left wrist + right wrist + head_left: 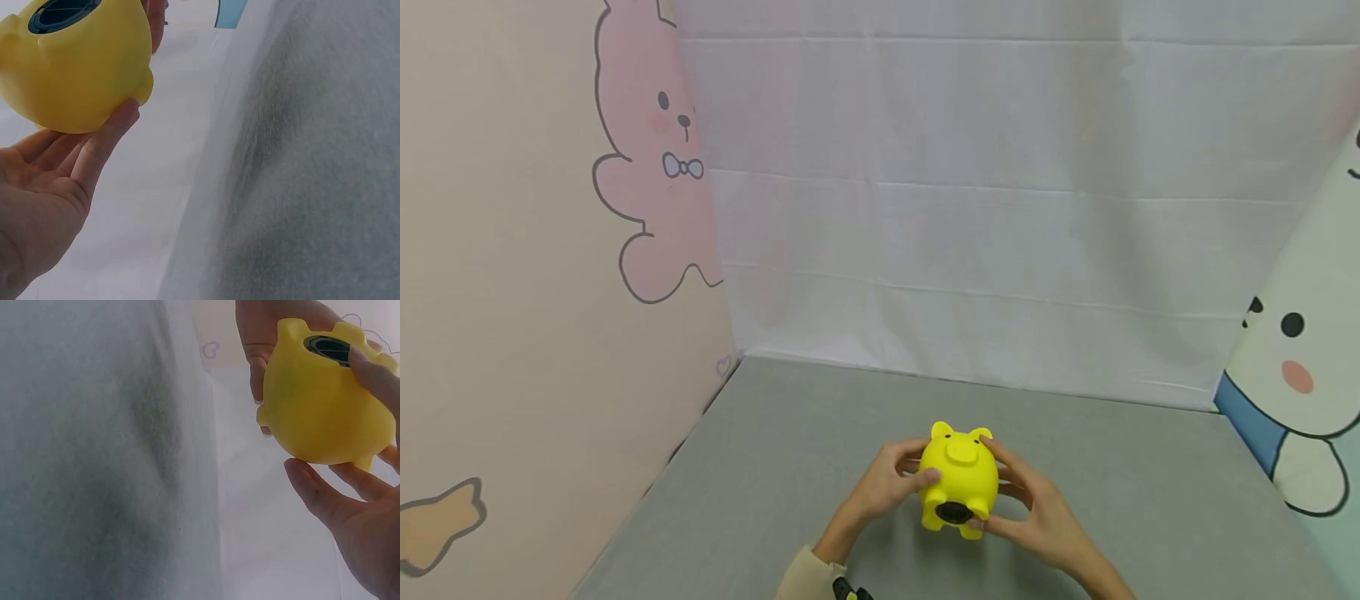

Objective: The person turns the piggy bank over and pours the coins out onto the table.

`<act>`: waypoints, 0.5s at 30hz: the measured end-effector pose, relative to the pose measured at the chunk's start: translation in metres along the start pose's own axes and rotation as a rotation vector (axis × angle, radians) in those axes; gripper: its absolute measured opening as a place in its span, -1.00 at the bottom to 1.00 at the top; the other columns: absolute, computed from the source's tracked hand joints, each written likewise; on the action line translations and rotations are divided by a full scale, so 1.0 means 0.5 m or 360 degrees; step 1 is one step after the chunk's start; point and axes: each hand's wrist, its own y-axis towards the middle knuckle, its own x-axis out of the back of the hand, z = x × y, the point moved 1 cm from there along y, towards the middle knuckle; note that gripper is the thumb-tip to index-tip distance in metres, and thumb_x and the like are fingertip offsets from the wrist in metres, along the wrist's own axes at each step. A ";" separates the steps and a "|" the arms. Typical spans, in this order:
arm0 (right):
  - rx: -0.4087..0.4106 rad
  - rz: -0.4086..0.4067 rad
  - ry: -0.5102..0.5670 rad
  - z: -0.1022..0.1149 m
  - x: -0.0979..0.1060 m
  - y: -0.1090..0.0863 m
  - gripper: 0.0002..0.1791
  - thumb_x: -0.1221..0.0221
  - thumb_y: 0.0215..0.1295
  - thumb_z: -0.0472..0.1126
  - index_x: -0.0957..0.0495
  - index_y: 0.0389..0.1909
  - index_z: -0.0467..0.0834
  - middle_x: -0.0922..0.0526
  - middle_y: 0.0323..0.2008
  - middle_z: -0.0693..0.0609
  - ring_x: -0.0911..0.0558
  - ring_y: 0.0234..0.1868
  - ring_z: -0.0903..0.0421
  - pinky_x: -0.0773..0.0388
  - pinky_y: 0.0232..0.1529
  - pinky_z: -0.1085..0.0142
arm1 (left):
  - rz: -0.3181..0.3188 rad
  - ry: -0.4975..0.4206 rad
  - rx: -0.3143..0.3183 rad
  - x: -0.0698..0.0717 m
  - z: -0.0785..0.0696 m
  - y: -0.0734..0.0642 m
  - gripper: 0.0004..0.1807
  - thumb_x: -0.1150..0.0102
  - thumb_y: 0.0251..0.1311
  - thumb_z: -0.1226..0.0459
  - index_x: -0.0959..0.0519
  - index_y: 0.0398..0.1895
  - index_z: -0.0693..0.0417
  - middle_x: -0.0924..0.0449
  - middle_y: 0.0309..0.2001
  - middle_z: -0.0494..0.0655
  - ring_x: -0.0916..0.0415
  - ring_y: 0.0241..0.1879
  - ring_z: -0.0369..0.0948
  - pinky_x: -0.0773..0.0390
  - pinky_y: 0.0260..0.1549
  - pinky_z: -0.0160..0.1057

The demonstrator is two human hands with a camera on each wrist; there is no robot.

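Grips the yellow piggy bank with fingers of left hand and right hand, seemingly lifted, not yet set down.

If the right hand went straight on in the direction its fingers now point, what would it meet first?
The yellow pig, which the right hand grips, so no free way lies before it. Past it, the left hand probably comes next, though depth is hard to judge.
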 end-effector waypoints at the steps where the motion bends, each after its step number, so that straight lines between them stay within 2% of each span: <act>1: 0.0002 -0.0002 0.0015 0.000 0.000 0.000 0.07 -0.61 0.07 -0.12 -0.27 0.60 -0.01 -0.44 0.49 -0.21 -0.67 0.08 0.32 -0.74 0.10 0.35 | 0.0001 0.0019 0.0008 -0.001 0.001 0.000 -0.19 -0.18 0.37 -0.29 -0.53 0.42 0.11 -0.68 0.26 0.14 -0.72 -0.04 -0.39 -0.73 -0.03 -0.37; 4: -0.0002 -0.0017 0.0058 -0.001 0.001 -0.002 0.06 -0.60 0.08 -0.16 -0.27 0.60 -0.03 -0.45 0.48 -0.23 -0.68 0.07 0.32 -0.74 0.09 0.36 | 0.0019 0.0071 0.0030 -0.004 0.002 0.002 -0.19 -0.10 0.41 -0.32 -0.50 0.46 0.04 -0.67 0.30 0.07 -0.70 0.03 -0.36 -0.71 0.02 -0.38; 9: -0.0093 -0.0035 0.0116 -0.002 0.009 -0.005 0.03 -0.58 0.12 -0.18 -0.27 0.60 -0.01 -0.44 0.49 -0.24 -0.70 0.10 0.33 -0.74 0.07 0.39 | 0.0071 0.0130 0.0048 -0.008 0.002 0.001 -0.07 -0.04 0.38 -0.40 -0.31 0.60 -0.03 -0.56 0.42 0.04 -0.65 0.24 -0.14 -0.70 0.10 -0.32; 12: -0.0164 -0.0024 0.0175 -0.004 0.014 -0.008 0.01 -0.54 0.17 -0.22 -0.26 0.61 0.00 -0.43 0.49 -0.24 -0.71 0.11 0.33 -0.73 0.06 0.41 | 0.0080 0.0073 0.0046 -0.008 -0.001 -0.002 -0.05 -0.17 0.34 -0.35 -0.20 0.65 -0.14 -0.46 0.48 0.06 -0.58 0.32 -0.03 -0.71 0.15 -0.26; 15: -0.0224 -0.0008 0.0251 -0.006 0.018 -0.010 -0.03 -0.50 0.21 -0.27 -0.25 0.61 -0.06 -0.46 0.44 -0.30 -0.73 0.08 0.32 -0.74 0.03 0.40 | 0.0073 -0.0031 0.0017 -0.005 -0.008 -0.007 -0.07 -0.38 0.28 -0.20 -0.19 0.64 -0.27 -0.38 0.53 0.04 -0.53 0.36 -0.01 -0.68 0.22 -0.24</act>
